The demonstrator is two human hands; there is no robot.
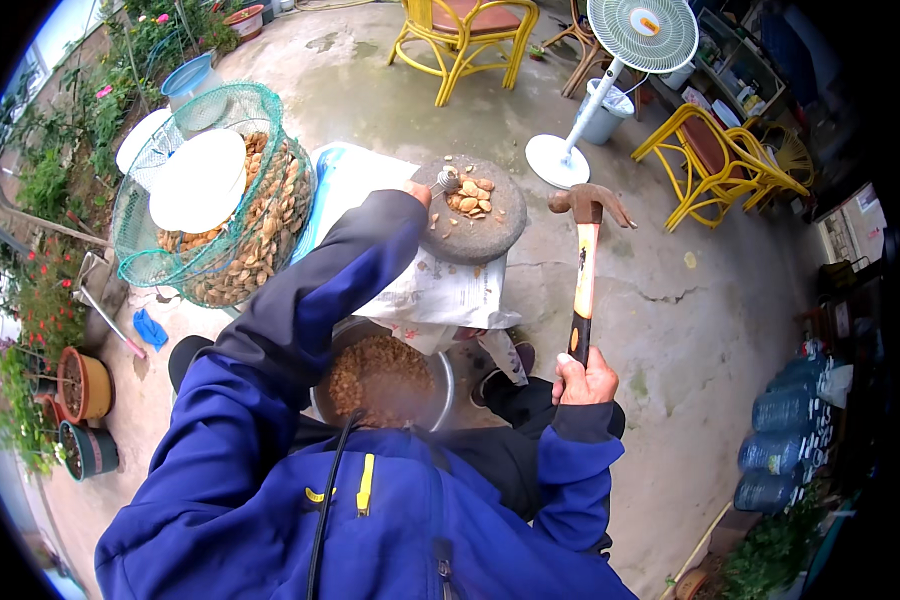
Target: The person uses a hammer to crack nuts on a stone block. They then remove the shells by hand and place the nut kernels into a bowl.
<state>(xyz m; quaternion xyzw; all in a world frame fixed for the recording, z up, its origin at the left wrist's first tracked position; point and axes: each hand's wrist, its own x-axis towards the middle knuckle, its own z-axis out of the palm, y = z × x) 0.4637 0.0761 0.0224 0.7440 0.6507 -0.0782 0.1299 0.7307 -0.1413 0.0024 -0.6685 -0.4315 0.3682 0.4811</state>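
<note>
My right hand grips the lower handle of a claw hammer, held upright in view to the right of a round stone block. At the block's left edge is my left hand, partly hidden by its sleeve, with a coiled metal wire tool projecting from it. Beside the coil, several tan apricot-like pits or nuts lie in the middle of the stone. The block rests on a white woven sack. Below the sack, a metal basin holds many brownish pieces.
A green mesh basket full of nuts or pits stands left, with a white plate-like lid on it. A standing fan and yellow rattan chairs are ahead. Blue water bottles stand right; flowerpots line the left.
</note>
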